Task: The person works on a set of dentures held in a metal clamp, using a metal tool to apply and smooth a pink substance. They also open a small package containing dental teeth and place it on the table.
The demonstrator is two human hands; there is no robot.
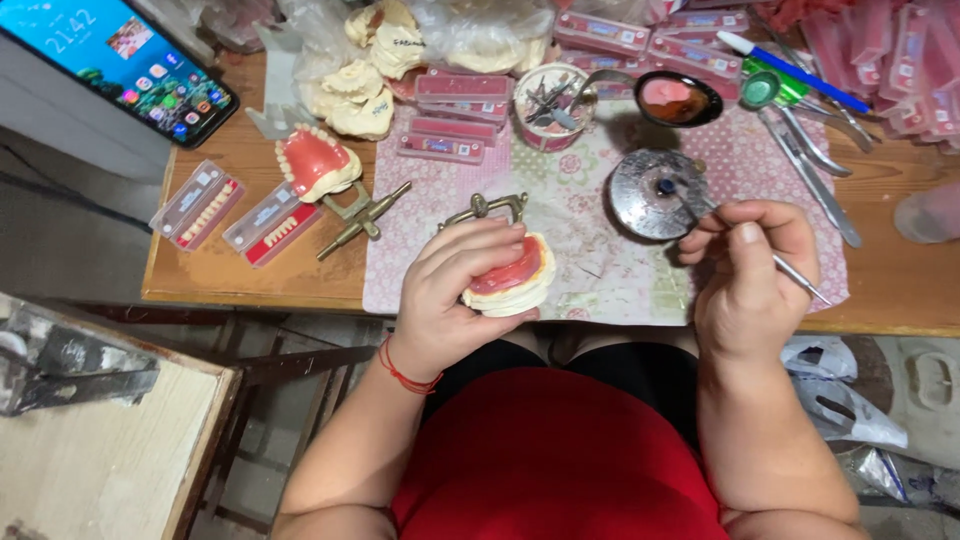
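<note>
Left hand point(455, 290) closed around a white plaster dental cast with pink wax rim point(512, 278), mounted in a brass hinged articulator point(487, 208), held just above the near edge of the pink patterned cloth point(590, 225). Right hand point(750, 270) pinches a thin metal wax instrument point(740, 235), fingers curled tight; tip sits on a round shiny metal dish point(650, 195). Second cast with pink wax base point(315, 162) lies on the wooden table point(250, 275), left of the cloth.

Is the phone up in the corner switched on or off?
On. The phone has a lit screen, bright blue with rows of small coloured icons, as it lies at the table's far left corner.
</note>
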